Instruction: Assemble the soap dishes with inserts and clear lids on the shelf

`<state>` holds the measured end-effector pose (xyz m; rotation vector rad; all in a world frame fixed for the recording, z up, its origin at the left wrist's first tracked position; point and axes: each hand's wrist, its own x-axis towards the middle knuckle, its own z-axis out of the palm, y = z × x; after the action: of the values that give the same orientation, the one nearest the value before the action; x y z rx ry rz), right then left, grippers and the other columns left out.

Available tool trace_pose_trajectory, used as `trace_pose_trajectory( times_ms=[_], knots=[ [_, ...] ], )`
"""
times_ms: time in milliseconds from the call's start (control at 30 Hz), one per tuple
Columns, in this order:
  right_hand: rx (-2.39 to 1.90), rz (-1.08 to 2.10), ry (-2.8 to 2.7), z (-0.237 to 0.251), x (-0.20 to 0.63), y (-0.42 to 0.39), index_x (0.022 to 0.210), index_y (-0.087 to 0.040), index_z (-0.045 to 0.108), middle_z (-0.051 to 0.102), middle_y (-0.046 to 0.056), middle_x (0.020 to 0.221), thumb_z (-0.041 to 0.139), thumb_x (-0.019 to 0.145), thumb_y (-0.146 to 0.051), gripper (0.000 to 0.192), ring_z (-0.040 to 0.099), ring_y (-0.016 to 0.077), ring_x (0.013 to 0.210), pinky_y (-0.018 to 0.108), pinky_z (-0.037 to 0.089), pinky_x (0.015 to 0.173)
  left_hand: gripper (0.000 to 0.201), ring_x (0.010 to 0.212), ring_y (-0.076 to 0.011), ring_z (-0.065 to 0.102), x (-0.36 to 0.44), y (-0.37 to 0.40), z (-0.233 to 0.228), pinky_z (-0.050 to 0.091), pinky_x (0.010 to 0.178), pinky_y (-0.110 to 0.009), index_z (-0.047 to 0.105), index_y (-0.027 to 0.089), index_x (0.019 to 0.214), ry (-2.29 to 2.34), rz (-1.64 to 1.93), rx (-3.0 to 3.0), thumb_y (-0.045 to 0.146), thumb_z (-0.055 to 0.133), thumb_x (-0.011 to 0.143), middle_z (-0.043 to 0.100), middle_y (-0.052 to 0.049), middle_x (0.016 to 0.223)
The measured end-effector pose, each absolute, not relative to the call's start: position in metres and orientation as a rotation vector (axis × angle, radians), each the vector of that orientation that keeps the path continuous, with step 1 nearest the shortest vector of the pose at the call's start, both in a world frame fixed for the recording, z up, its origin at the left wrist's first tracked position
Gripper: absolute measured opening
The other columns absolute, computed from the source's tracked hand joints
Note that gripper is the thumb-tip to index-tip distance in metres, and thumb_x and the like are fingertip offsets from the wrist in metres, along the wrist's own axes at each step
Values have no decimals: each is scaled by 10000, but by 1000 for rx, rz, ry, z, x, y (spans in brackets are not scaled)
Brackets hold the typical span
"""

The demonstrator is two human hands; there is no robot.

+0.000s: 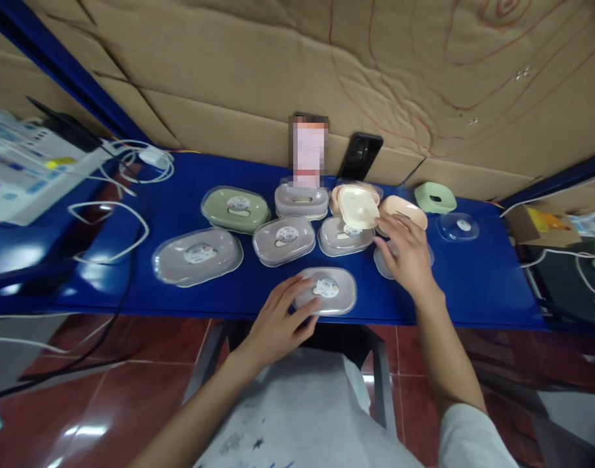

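Note:
My left hand (283, 317) lies with spread fingers on the near left edge of a grey lidded container (339, 299) with a clear cover and a round label. My right hand (405, 252) is open, its fingertips at the right edge of a cream shallow dish (359, 207); whether they grip it I cannot tell. That dish overlaps a peach container behind it and a labelled grey container (343, 244) in front. Below my right hand, partly covered by it, lies a clear lid (383, 261). Just beyond its fingers is a peach container (399, 209).
More lidded containers stand to the left, including a green one (219, 211) and a long grey one (165, 260). On the right are an open green box (436, 197) and a clear lid (450, 227). Two phones lean on the cardboard (219, 71). White cables (145, 221) lie left.

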<state>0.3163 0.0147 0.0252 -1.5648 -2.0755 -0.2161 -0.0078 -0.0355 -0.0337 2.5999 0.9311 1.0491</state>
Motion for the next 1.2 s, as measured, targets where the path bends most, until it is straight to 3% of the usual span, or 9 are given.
trace_pose_trajectory(
  times_ms=[200,367,533,667,767,867,1033,1100,1200],
  knots=[
    [-1515,-188,-2238,32,317,52,1228,-219,777,830,91,1204,602,1107,-421,292,724,295,1147,467,535,1044,397,1350,-337,655,-17,-36,-38,587,1099,-518,635,179,1344,1090,1129,2594,127,754,969,674,-183,1399],
    [-1479,-39,-2110,49,320,-52,1276,-264,722,805,72,1240,684,1068,-297,214,722,283,1186,472,550,1032,361,1412,-317,620,-10,-22,-36,569,1152,-491,627,188,1364,1022,1052,2606,137,705,1016,664,-164,1434],
    [-1509,253,-2031,42,292,-151,1229,-277,718,811,50,1108,683,1054,-235,184,749,260,1080,441,610,929,407,1499,-329,550,14,-16,-36,503,1226,-529,644,212,1389,966,1134,2644,149,733,997,602,-183,1524],
    [-1417,396,-2193,50,270,-161,1259,-291,742,817,35,1164,590,1095,-239,229,751,232,1130,404,640,955,376,1535,-275,515,11,-21,-21,323,1350,-522,704,302,1360,603,1053,2810,149,699,1018,643,-78,1542],
    [-1332,403,-2283,59,289,-128,1350,-333,727,779,34,1356,586,1107,-319,282,722,237,1277,429,636,1044,305,1367,-237,651,-9,-23,-7,415,1272,-444,724,217,1327,423,986,2891,125,591,1068,740,-84,1422],
    [-1502,153,-2125,57,340,-67,1457,-337,678,690,62,1522,577,1111,-351,360,656,281,1414,510,585,1150,298,1104,-233,742,-34,-29,-3,527,1045,-402,732,195,1284,625,1041,2911,76,612,1038,803,-86,1265],
    [-1556,-26,-2086,32,413,46,1196,-285,784,846,57,1060,577,1097,-579,372,789,258,1075,470,609,1066,395,919,-221,751,-68,-51,-21,519,845,-356,709,238,1351,997,984,2876,73,663,995,816,-52,1091],
    [-1464,-19,-2172,27,424,73,1075,-269,787,826,41,865,560,1074,-674,464,785,209,959,392,591,1059,484,917,-225,750,-76,-57,-29,505,824,-357,667,259,1434,1099,950,2872,69,657,989,810,-46,1096],
    [-1418,-118,-2176,35,422,80,973,-271,774,775,29,733,525,1084,-687,498,782,201,971,355,563,1080,541,938,-232,751,-80,-57,-37,490,806,-365,625,271,1487,1195,898,2843,67,650,986,803,-57,1149]
  ],
)
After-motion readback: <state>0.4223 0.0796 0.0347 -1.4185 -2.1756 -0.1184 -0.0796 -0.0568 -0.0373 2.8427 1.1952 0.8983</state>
